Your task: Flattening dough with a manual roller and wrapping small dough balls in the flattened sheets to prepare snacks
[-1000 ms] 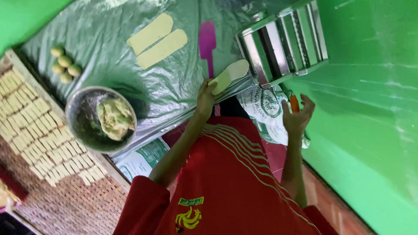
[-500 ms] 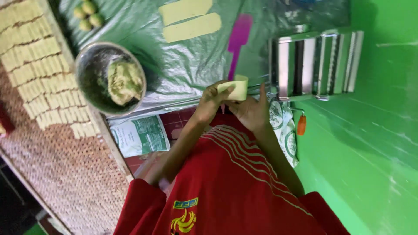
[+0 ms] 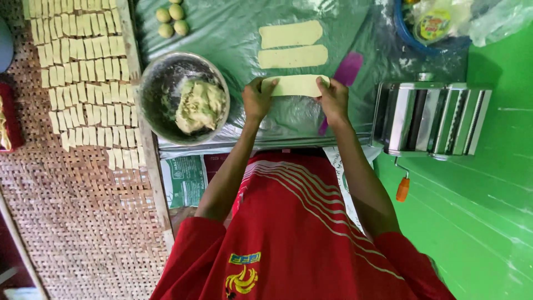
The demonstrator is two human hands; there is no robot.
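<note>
Green plastic-covered surface (image 3: 233,33). Woven tray (image 3: 83,211) at left edge: rows of cut dough pieces (image 3: 83,72). Metal bowl (image 3: 183,97) near front edge, dough lump inside. Left hand (image 3: 256,103) and right hand (image 3: 333,100) pinch ends of dough strip (image 3: 296,85), laying it mid-surface below two laid strips (image 3: 291,45). Roller machine (image 3: 433,119) at right edge. Next judged: release flat, parallel.

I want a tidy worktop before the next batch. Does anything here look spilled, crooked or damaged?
Nothing stands out. The left hand and right hand hold a dough strip level, below two flat strips; the dough lump stays inside its bowl.
</note>
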